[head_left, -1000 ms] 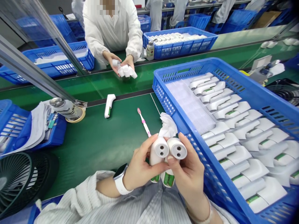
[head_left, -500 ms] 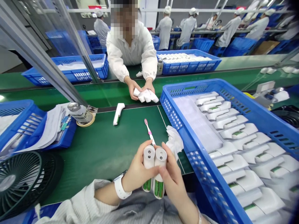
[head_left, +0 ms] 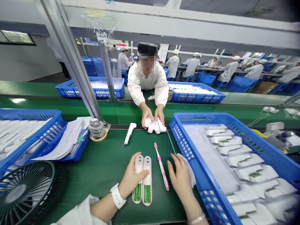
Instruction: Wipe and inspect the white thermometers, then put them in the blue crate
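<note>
Two white handheld housings [head_left: 147,178] lie side by side over the green work surface, their open lower ends showing green batteries. Wrapped around them from the left is my left hand [head_left: 131,175], its thumb across the right-hand housing. My right hand [head_left: 180,175] is empty-looking, fingers apart, over a crumpled white cloth [head_left: 191,170] beside the blue crate. Between my hands lies a pink and white toothbrush [head_left: 160,165], touched by neither. A single white device [head_left: 130,133] rests farther back on the left.
A blue crate [head_left: 199,175] of white devices stands at the right. On the left are a fan [head_left: 23,193], papers [head_left: 67,140] and a metal can [head_left: 96,128]. Across the bench, a person [head_left: 150,81] in white holds several white parts [head_left: 154,125].
My right hand has let go of the housings and moved right to the cloth. The housings are lower and flatter, in my left hand. The view has tilted up, and the whole toothbrush shows.
</note>
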`<state>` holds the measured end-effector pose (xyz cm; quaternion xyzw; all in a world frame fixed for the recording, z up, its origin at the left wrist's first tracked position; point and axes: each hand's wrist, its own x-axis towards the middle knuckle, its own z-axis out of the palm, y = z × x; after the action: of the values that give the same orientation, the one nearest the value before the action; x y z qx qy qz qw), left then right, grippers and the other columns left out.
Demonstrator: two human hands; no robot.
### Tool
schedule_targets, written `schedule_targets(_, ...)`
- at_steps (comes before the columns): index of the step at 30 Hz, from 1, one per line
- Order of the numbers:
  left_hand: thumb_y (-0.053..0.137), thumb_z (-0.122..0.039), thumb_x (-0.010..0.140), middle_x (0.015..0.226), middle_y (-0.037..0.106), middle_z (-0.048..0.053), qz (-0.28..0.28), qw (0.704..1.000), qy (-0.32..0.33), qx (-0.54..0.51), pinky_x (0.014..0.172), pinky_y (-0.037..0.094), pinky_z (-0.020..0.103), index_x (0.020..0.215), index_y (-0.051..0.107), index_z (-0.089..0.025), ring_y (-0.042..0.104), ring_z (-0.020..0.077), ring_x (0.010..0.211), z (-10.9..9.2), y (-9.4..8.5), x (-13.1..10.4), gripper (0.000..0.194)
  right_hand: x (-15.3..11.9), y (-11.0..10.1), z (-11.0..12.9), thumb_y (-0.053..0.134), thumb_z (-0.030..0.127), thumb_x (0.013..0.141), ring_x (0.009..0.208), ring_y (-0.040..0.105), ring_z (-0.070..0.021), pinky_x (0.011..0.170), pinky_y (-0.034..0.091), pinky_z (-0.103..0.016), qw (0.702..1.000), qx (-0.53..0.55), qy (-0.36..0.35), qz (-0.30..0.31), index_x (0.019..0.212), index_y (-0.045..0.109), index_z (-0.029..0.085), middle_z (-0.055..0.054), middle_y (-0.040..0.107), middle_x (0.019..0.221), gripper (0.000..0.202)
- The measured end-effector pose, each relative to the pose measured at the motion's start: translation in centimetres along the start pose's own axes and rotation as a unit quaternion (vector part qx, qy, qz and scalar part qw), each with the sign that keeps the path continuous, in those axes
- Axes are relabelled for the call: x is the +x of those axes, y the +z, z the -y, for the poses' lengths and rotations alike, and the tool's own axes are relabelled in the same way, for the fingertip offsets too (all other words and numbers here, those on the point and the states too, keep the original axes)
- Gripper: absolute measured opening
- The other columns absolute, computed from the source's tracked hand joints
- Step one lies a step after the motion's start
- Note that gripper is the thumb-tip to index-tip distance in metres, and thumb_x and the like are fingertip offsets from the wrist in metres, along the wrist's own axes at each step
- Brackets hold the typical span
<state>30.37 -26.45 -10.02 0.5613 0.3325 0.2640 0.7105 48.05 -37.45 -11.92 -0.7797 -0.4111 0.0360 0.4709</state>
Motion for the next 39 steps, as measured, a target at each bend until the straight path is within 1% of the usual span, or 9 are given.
schedule_targets(5, 0.069, -0.026, 0.071, 0.120, 0.054, 0.008, 0.005, 1.000, 0.005, 0.011, 0.094, 0.045, 0.039, 0.129, 0.036, -0.021, 0.055, 0.0236, 0.107, -0.1, -0.2, 0.3, 0.066, 0.3, -2.3, -1.6, 0.048, 0.037, 0.083, 0.090, 0.060, -0.0342, 0.080, 0.046, -0.058, 0.999, -0.032, 0.000, -0.007, 0.092, 0.068, 0.015, -0.017, 0.065, 0.095, 0.030)
schedule_targets(10, 0.069, -0.022, 0.069, 0.115, 0.058, 0.006, -0.001, 0.998, 0.034, 0.045, 0.094, 0.045, 0.037, 0.128, 0.037, -0.022, 0.059, 0.0208, 0.099, 0.0, 0.1, 0.0, 0.067, -0.1, -1.2, 5.1, 0.050, 0.029, 0.089, 0.082, 0.063, -0.0171, 0.067, 0.053, -0.027, 0.996, 0.066, -0.038, 0.043, 0.102, 0.061, 0.022, -0.006, 0.064, 0.099, 0.017)
schedule_targets(15, 0.069, -0.024, 0.070, 0.117, 0.061, 0.004, -0.017, 0.998, 0.057, 0.025, 0.092, 0.046, 0.032, 0.124, 0.041, -0.023, 0.059, 0.0200, 0.102, -0.4, 0.3, -0.6, 0.061, 0.2, 0.9, 9.4, 0.050, 0.015, 0.089, 0.082, 0.060, -0.0132, 0.072, 0.050, -0.024, 0.972, 0.084, -0.172, 0.134, 0.097, 0.059, 0.023, -0.002, 0.063, 0.090, 0.015)
schedule_targets(19, 0.069, -0.022, 0.068, 0.114, 0.061, 0.004, -0.026, 0.997, 0.041, 0.065, 0.090, 0.047, 0.032, 0.126, 0.040, -0.023, 0.060, 0.0187, 0.098, -0.4, 0.2, -0.8, 0.065, 0.5, -0.4, 8.2, 0.048, 0.012, 0.088, 0.083, 0.060, -0.0148, 0.073, 0.049, -0.027, 0.967, -0.013, -0.187, 0.174, 0.093, 0.057, 0.022, -0.002, 0.063, 0.090, 0.015)
schedule_targets(22, 0.068, -0.022, 0.068, 0.108, 0.063, 0.002, -0.019, 0.992, 0.039, 0.118, 0.089, 0.046, 0.031, 0.127, 0.041, -0.022, 0.059, 0.0173, 0.094, -0.6, 0.2, -0.9, 0.065, 1.1, -2.3, 7.1, 0.049, 0.012, 0.087, 0.081, 0.060, -0.0159, 0.072, 0.048, -0.028, 0.972, -0.088, -0.174, 0.129, 0.091, 0.057, 0.022, -0.002, 0.064, 0.088, 0.014)
schedule_targets(25, 0.068, -0.023, 0.069, 0.105, 0.064, 0.001, -0.020, 0.991, 0.035, 0.129, 0.088, 0.046, 0.030, 0.127, 0.040, -0.022, 0.059, 0.0165, 0.092, -1.0, 0.2, -1.0, 0.064, 1.0, -2.9, 7.4, 0.051, 0.012, 0.087, 0.083, 0.060, -0.0142, 0.074, 0.048, -0.025, 0.979, -0.052, -0.177, 0.084, 0.093, 0.057, 0.022, -0.001, 0.064, 0.090, 0.014)
schedule_targets(30, 0.066, -0.023, 0.069, 0.105, 0.063, 0.001, -0.012, 0.992, 0.039, 0.116, 0.086, 0.047, 0.029, 0.127, 0.040, -0.021, 0.059, 0.0165, 0.092, -0.8, 0.1, -1.0, 0.064, -0.3, -0.9, 8.8, 0.045, 0.008, 0.088, 0.083, 0.058, -0.0121, 0.074, 0.048, -0.023, 0.963, 0.019, -0.216, 0.159, 0.094, 0.055, 0.022, -0.001, 0.063, 0.090, 0.017)
schedule_targets(35, 0.068, -0.025, 0.066, 0.111, 0.062, 0.002, 0.025, 0.984, 0.008, 0.175, 0.091, 0.045, 0.033, 0.128, 0.041, -0.024, 0.058, 0.0201, 0.098, -0.3, 0.5, -0.7, 0.068, 0.8, -2.4, 6.2, 0.041, 0.004, 0.080, 0.080, 0.057, -0.0208, 0.072, 0.049, -0.035, 0.947, -0.180, -0.106, 0.243, 0.082, 0.058, 0.019, -0.004, 0.063, 0.083, 0.022)
schedule_targets(39, 0.061, -0.028, 0.071, 0.124, 0.054, 0.008, 0.029, 0.944, 0.011, 0.329, 0.102, 0.036, 0.042, 0.132, 0.042, -0.023, 0.047, 0.0269, 0.117, -0.2, 0.8, -1.0, 0.064, 4.3, -4.2, 4.2, 0.047, 0.022, 0.084, 0.109, 0.050, -0.0309, 0.092, 0.041, -0.047, 0.946, -0.255, -0.068, 0.189, 0.109, 0.059, 0.015, -0.012, 0.060, 0.113, 0.028)
